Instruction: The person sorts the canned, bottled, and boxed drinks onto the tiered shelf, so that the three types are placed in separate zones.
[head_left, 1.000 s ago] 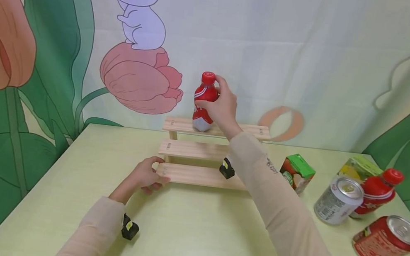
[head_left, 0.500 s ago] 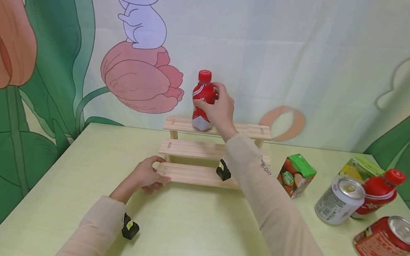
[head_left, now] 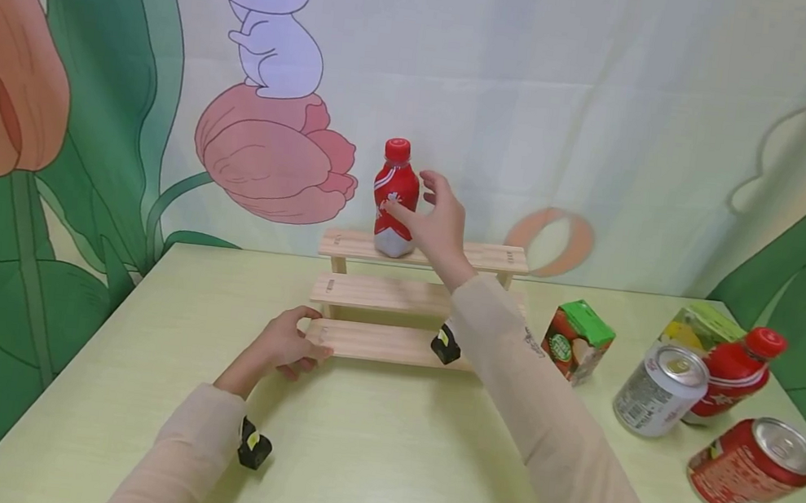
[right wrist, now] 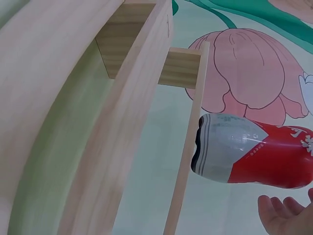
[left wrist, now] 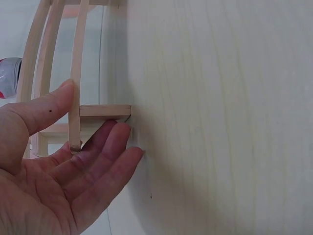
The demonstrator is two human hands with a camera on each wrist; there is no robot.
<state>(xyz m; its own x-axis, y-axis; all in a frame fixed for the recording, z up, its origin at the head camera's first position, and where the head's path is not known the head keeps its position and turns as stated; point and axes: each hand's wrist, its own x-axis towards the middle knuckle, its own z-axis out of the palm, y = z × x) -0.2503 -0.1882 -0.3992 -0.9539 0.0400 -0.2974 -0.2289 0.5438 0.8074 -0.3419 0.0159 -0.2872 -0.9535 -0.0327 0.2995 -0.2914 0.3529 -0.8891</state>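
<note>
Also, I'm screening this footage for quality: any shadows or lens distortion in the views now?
Head: soft shadows on the table beside both sleeves; left wrist: shelf boards look bowed, a shadow falls beside them; right wrist: the boards curve too.

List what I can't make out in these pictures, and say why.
Head view: right end of the bottom shelf, behind the right sleeve.
Head view: lower part of the green drink carton, behind the silver can and tabletop red bottle.
Head view: fine print on the silver can, too small.
Right wrist view: cap of the shelved red bottle and most of the right hand, cut off by the frame edge.
</note>
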